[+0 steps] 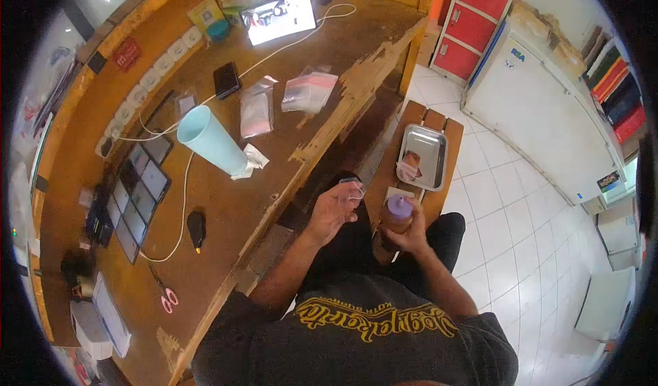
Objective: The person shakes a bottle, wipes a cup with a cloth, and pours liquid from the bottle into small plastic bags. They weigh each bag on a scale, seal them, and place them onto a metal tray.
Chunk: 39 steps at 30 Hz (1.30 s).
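My left hand is closed at the fingertips on a small clear plastic bag, its edge forming a loop above the fingers. My right hand wraps round a squeeze bottle with a purple lid and brownish contents. The bottle is upright above the wooden bench, to the right of my left hand. Just beyond it, a metal tray rests on the bench. Inside the tray's near left part lies a small clear packet with something reddish-brown in it.
On the wooden desk to the left are a light blue cup, clear zip bags, a lit tablet, a black phone, a cutter, scissors and a white cable. A white chest freezer stands right.
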Each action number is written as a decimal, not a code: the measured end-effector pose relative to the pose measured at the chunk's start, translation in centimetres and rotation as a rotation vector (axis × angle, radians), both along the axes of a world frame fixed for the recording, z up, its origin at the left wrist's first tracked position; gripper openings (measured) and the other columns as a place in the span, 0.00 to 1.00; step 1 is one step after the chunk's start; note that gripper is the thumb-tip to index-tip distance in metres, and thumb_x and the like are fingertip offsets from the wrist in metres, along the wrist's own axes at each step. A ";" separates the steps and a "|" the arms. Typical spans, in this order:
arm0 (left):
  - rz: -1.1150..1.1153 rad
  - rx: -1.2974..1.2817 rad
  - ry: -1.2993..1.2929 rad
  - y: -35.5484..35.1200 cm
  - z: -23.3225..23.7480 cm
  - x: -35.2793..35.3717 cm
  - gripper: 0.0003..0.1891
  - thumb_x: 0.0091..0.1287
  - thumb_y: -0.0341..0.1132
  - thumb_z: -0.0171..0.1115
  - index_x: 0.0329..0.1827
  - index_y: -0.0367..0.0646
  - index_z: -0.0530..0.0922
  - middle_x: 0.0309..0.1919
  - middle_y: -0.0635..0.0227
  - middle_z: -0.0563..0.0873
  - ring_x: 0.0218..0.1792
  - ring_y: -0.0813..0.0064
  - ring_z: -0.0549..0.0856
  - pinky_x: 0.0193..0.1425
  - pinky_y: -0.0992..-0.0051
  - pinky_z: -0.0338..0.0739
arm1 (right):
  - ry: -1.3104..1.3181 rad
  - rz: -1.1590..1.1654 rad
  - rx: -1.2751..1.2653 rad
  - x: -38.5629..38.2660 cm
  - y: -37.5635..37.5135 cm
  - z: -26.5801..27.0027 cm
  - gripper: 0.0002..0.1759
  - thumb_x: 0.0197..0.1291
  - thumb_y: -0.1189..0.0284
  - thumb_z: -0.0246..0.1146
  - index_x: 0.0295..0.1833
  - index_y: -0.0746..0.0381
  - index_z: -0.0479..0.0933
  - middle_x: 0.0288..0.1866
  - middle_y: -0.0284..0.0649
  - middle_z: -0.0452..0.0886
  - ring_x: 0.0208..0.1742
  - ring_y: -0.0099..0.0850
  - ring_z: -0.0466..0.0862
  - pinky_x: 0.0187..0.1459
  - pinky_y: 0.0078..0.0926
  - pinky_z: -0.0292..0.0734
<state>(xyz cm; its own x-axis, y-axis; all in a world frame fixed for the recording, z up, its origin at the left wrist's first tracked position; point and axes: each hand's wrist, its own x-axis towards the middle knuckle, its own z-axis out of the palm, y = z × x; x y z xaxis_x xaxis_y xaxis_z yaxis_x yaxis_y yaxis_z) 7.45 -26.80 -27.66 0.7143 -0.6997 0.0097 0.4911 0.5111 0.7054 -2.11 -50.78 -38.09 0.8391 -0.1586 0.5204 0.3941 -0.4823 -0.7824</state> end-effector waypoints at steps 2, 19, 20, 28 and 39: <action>0.109 0.108 -0.136 0.4 -0.5 0.0 0.24 0.67 0.31 0.70 0.65 0.41 0.75 0.48 0.74 0.79 0.47 0.82 0.78 0.46 0.79 0.78 | 0.087 0.073 -0.094 0.3 -1.3 7.1 0.50 0.41 0.69 0.81 0.70 0.60 0.62 0.62 0.51 0.77 0.65 0.47 0.79 0.65 0.42 0.73; 0.181 0.514 -0.933 -1.2 0.6 -0.5 0.30 0.53 0.31 0.82 0.60 0.42 0.81 0.47 0.68 0.82 0.43 0.81 0.82 0.40 0.78 0.80 | 0.901 0.663 -1.144 3.9 -1.4 28.9 0.54 0.43 0.59 0.78 0.76 0.41 0.58 0.53 0.51 0.77 0.49 0.54 0.83 0.49 0.49 0.78; 0.166 0.501 -0.912 -1.3 0.6 -0.6 0.30 0.53 0.31 0.82 0.60 0.41 0.81 0.46 0.67 0.83 0.43 0.80 0.83 0.41 0.78 0.80 | 0.890 0.671 -1.183 4.1 -1.3 28.6 0.54 0.42 0.60 0.78 0.76 0.41 0.58 0.52 0.52 0.77 0.49 0.55 0.83 0.48 0.50 0.79; 0.184 0.521 -0.961 -1.3 0.4 -0.5 0.28 0.52 0.27 0.82 0.57 0.40 0.82 0.43 0.66 0.84 0.41 0.79 0.85 0.44 0.77 0.81 | 0.830 0.670 -1.210 4.6 -0.8 28.5 0.52 0.42 0.60 0.77 0.74 0.41 0.59 0.49 0.53 0.80 0.49 0.56 0.83 0.47 0.50 0.79; 0.181 0.501 -0.903 -1.4 -0.1 -0.4 0.25 0.51 0.25 0.81 0.55 0.41 0.83 0.41 0.69 0.84 0.40 0.80 0.83 0.45 0.76 0.80 | 0.820 0.675 -1.260 4.9 -1.1 27.5 0.52 0.41 0.60 0.77 0.73 0.39 0.58 0.50 0.53 0.79 0.49 0.55 0.84 0.46 0.50 0.80</action>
<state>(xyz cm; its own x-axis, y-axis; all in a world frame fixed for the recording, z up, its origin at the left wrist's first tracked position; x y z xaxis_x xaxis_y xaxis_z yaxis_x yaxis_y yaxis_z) 7.02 -28.24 -27.80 0.6805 -0.6545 0.3296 -0.3776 0.0722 0.9231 2.78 -51.88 -10.56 0.6763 0.4796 -0.5591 0.4878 -0.8603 -0.1479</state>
